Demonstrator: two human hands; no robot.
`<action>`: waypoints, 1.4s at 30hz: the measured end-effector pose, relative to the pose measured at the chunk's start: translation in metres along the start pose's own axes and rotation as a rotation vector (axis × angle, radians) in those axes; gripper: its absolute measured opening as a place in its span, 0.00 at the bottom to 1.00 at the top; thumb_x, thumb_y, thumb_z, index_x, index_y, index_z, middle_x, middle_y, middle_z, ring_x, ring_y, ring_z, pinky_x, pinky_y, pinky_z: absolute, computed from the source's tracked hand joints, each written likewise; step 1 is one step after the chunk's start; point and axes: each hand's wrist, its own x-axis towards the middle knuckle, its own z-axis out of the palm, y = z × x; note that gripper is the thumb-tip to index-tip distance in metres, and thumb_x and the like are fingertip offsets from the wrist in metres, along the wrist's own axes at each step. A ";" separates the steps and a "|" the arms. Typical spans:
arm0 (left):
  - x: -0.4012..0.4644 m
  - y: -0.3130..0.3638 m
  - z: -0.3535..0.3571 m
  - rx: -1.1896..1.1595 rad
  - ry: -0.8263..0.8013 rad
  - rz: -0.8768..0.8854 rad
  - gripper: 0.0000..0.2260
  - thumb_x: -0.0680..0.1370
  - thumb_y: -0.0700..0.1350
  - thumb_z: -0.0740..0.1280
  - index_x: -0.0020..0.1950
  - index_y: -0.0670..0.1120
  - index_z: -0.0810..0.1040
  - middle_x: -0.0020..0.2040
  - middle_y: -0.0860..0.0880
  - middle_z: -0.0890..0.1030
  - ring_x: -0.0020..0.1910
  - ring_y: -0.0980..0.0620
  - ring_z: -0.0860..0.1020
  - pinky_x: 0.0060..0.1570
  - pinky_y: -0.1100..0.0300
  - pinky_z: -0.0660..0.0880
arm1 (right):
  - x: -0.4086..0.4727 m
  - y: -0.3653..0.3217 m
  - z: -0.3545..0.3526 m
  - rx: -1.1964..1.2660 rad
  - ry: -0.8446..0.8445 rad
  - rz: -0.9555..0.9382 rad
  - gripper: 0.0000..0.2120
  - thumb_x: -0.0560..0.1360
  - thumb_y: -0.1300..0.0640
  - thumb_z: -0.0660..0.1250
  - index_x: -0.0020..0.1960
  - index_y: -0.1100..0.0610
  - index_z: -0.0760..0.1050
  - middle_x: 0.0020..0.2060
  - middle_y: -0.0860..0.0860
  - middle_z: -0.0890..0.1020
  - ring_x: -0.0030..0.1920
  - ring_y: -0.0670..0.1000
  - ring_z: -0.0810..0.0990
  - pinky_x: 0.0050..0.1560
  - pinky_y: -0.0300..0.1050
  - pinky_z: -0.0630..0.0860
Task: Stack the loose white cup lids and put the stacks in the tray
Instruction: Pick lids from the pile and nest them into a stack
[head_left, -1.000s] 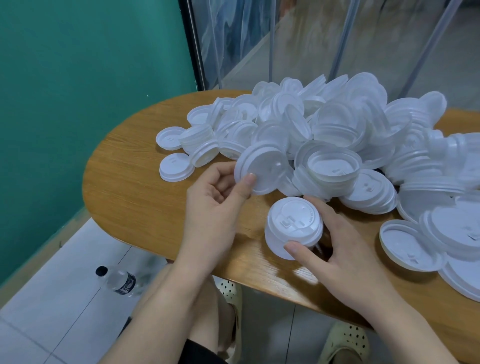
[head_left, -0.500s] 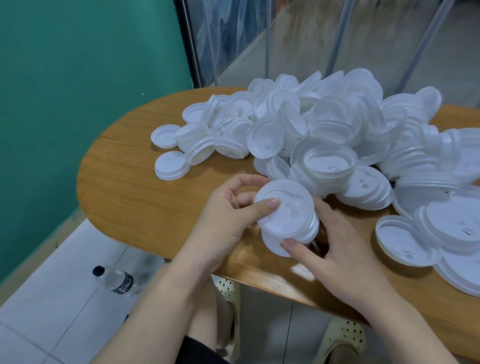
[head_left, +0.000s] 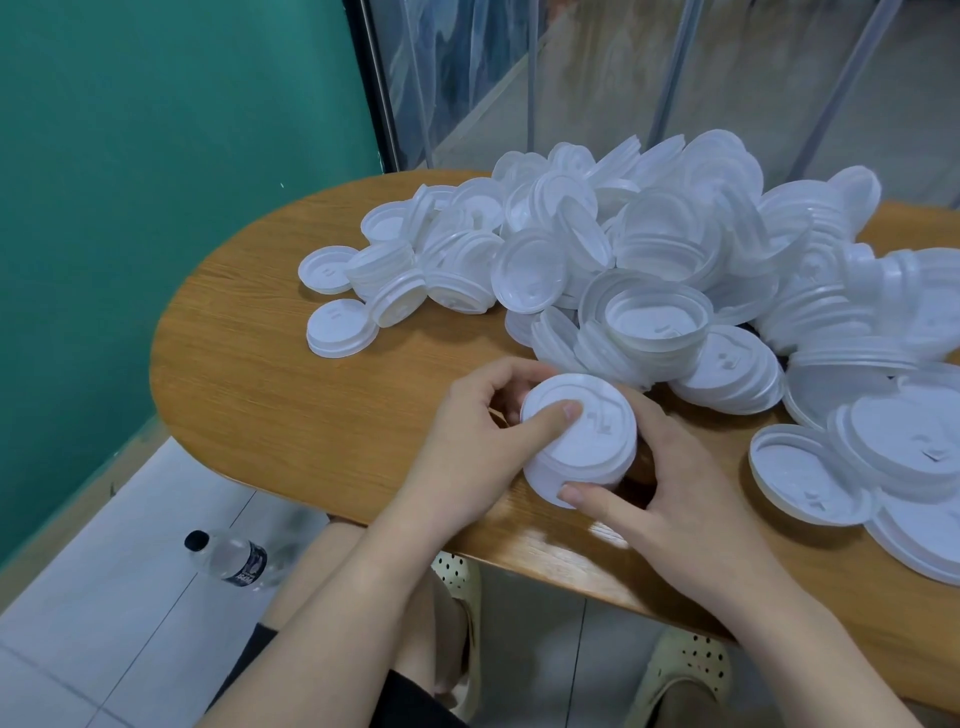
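A short stack of white cup lids (head_left: 584, 441) stands on the wooden table (head_left: 270, 374) near its front edge. My left hand (head_left: 483, 431) holds the stack from the left, thumb pressed on the top lid and fingers curled behind it. My right hand (head_left: 670, 488) grips the stack from the right and front, thumb against its lower rim. A big heap of loose white lids (head_left: 649, 249) covers the table behind and to the right. No tray is in view.
Two single lids (head_left: 340, 330) lie apart at the heap's left edge. Larger flat lids (head_left: 810, 475) lie at the right. A water bottle (head_left: 228, 558) lies on the tiled floor by the green wall (head_left: 156, 208). Bare wood shows at the table's left end.
My left hand brought a lid from the heap down onto the stack that my right hand holds. Both hands now close around the stack, with the left thumb on top.
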 end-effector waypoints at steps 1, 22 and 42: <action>0.000 0.000 0.001 0.012 0.006 0.001 0.08 0.76 0.46 0.77 0.54 0.54 0.85 0.48 0.41 0.82 0.45 0.47 0.77 0.44 0.64 0.73 | 0.000 -0.001 0.000 0.006 0.001 -0.003 0.38 0.66 0.31 0.75 0.72 0.33 0.66 0.61 0.28 0.75 0.64 0.36 0.73 0.57 0.27 0.67; 0.027 -0.012 0.011 0.047 0.267 -0.084 0.10 0.82 0.54 0.68 0.59 0.50 0.82 0.52 0.53 0.83 0.47 0.55 0.80 0.51 0.55 0.78 | -0.001 0.000 0.000 0.044 0.001 0.018 0.33 0.68 0.31 0.69 0.71 0.31 0.65 0.62 0.31 0.76 0.65 0.39 0.74 0.63 0.42 0.71; 0.052 -0.016 0.001 0.032 0.009 -0.050 0.31 0.73 0.45 0.80 0.74 0.52 0.73 0.63 0.61 0.77 0.57 0.70 0.77 0.58 0.71 0.73 | -0.001 -0.001 -0.001 0.040 0.003 0.028 0.32 0.69 0.31 0.69 0.71 0.30 0.65 0.62 0.29 0.76 0.65 0.38 0.73 0.61 0.40 0.70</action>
